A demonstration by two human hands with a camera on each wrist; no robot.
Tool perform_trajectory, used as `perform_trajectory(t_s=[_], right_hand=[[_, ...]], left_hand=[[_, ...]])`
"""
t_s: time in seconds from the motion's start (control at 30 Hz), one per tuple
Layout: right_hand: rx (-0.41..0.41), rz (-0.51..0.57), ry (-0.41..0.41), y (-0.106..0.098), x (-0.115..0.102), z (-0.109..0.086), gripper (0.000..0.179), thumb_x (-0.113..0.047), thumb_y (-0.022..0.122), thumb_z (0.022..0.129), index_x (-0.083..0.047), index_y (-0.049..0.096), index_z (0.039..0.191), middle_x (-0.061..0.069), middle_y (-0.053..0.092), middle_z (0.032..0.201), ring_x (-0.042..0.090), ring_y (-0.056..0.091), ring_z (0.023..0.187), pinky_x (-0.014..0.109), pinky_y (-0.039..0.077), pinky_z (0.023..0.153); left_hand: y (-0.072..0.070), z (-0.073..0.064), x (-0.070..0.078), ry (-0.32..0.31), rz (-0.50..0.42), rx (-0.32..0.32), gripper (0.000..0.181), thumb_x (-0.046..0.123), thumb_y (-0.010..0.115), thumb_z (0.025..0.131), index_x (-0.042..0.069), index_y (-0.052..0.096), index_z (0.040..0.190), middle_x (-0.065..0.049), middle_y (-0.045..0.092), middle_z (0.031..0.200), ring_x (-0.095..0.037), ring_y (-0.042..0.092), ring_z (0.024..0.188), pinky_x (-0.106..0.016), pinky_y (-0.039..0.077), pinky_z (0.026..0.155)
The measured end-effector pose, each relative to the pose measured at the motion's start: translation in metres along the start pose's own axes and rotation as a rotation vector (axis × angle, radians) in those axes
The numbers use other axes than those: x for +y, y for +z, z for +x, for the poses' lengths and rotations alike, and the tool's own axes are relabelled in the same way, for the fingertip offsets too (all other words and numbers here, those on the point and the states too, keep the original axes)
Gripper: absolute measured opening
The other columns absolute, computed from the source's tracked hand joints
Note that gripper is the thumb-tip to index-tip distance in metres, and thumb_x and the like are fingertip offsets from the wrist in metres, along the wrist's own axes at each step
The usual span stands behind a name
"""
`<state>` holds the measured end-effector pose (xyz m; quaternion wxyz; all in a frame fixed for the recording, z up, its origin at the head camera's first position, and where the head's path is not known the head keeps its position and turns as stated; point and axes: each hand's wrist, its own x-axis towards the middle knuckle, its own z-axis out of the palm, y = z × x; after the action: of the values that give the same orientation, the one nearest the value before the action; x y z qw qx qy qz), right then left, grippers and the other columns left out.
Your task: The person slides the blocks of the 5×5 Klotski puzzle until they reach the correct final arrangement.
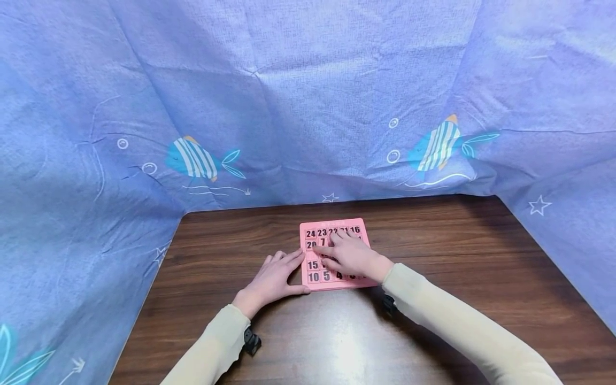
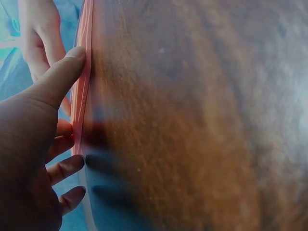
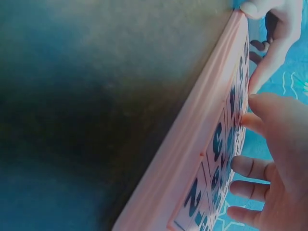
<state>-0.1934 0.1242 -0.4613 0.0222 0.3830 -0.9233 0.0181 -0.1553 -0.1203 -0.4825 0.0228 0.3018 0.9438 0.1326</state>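
Note:
A pink number sliding puzzle (image 1: 327, 277) lies flat on the table, its square tiles printed with black numbers such as 24, 23 and 15. My left hand (image 1: 274, 278) holds its near left corner, thumb against the front edge and fingers along the left side. In the left wrist view the thumb (image 2: 67, 67) rests on the layered pink edge. Over the tiles, my right hand (image 1: 353, 255) spreads its fingers, fingertips down on the number face in the middle columns. It hides several tiles in the middle and right.
Dark wood-grain table (image 1: 231, 235) surrounds the puzzle, with a bright glare patch in front. Blue cloth (image 1: 308, 133) with striped fish hangs behind and at both sides. A small black device (image 1: 251, 341) is strapped at the left wrist.

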Motion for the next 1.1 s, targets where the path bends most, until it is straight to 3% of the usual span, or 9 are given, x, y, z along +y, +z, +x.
perform_trajectory(t_s=[0.17, 0.4, 0.63, 0.83, 1.1], right_hand=[[-0.024, -0.009, 0.025, 0.000, 0.002, 0.004, 0.043, -0.046, 0.046, 0.094, -0.036, 0.050, 0.136, 0.012, 0.055, 0.112, 0.031, 0.047, 0.111, 0.052, 0.034, 0.097], [-0.020, 0.001, 0.011, -0.001, 0.000, 0.002, 0.045, -0.047, 0.047, 0.094, -0.034, 0.048, 0.137, 0.009, 0.053, 0.106, 0.030, 0.048, 0.106, 0.053, 0.034, 0.097], [0.058, -0.022, -0.078, 0.001, -0.007, -0.013, 0.040, -0.044, 0.050, 0.093, -0.032, 0.058, 0.129, 0.005, 0.053, 0.095, 0.026, 0.050, 0.094, 0.051, 0.038, 0.090], [0.062, -0.033, -0.146, 0.001, -0.014, -0.022, 0.041, -0.045, 0.050, 0.092, -0.033, 0.057, 0.130, 0.001, 0.054, 0.095, 0.022, 0.049, 0.092, 0.049, 0.040, 0.086], [0.053, -0.016, -0.082, 0.002, -0.011, -0.019, 0.040, -0.043, 0.051, 0.092, -0.035, 0.056, 0.131, 0.003, 0.053, 0.094, 0.026, 0.050, 0.093, 0.050, 0.038, 0.091]], left_hand=[[0.002, 0.000, 0.000, 0.000, -0.007, -0.003, 0.092, 0.072, 0.058, 0.074, 0.015, 0.039, 0.144, 0.000, 0.038, 0.147, -0.018, 0.043, 0.109, -0.040, 0.033, 0.087], [0.002, 0.000, 0.000, -0.007, -0.013, 0.001, 0.092, 0.072, 0.058, 0.073, 0.016, 0.040, 0.144, 0.002, 0.039, 0.147, -0.017, 0.043, 0.108, -0.039, 0.033, 0.087], [0.001, 0.000, 0.000, -0.008, -0.012, 0.004, 0.093, 0.073, 0.057, 0.073, 0.016, 0.039, 0.144, 0.002, 0.037, 0.148, -0.017, 0.043, 0.108, -0.039, 0.032, 0.086], [-0.001, 0.000, 0.000, 0.000, -0.003, 0.009, 0.092, 0.072, 0.057, 0.074, 0.016, 0.039, 0.144, 0.001, 0.037, 0.148, -0.018, 0.043, 0.108, -0.037, 0.032, 0.085], [0.000, 0.000, 0.000, 0.010, 0.001, 0.015, 0.091, 0.071, 0.058, 0.074, 0.015, 0.041, 0.143, 0.000, 0.038, 0.147, -0.018, 0.044, 0.107, -0.037, 0.033, 0.084]])
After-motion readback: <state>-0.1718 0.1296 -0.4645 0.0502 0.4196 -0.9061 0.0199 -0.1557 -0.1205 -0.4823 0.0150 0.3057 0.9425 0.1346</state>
